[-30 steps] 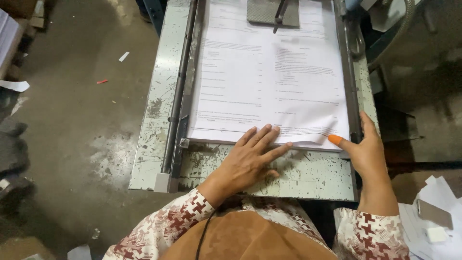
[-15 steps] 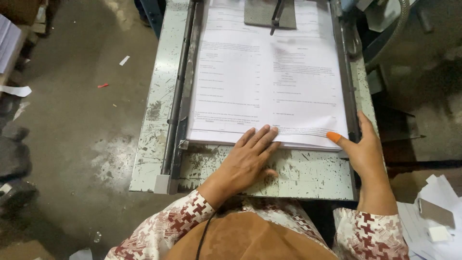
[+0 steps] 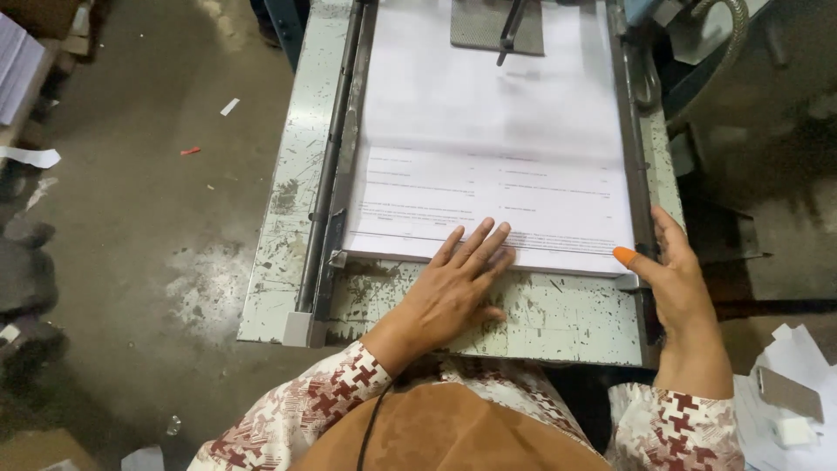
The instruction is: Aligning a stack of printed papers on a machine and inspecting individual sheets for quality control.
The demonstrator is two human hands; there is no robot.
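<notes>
Flat and open, the left hand (image 3: 453, 292) lies palm down with its fingers spread, fingertips resting on the near edge of the paper stack (image 3: 497, 187) and the heel of the palm on the scuffed metal table (image 3: 558, 323). It grips nothing; it only presses on the sheets.

To the left of the stack a dark metal guide rail (image 3: 330, 183) runs along the table, touching the paper's left edge. The stack itself lies square between that rail and a second rail (image 3: 629, 131) on the right, its top sheet printed with lines of text too blurred to make out. At the far end a grey clamp plate (image 3: 497, 24) sits on the paper.

At the stack's near right corner is the right hand (image 3: 676, 283), loosely open, wearing an orange fingertip cover (image 3: 624, 255) that touches the paper's corner, while the other fingers lie along the right rail. It holds nothing either.

Off to the right, below the table, loose white papers (image 3: 785, 392) lie in a heap.
</notes>
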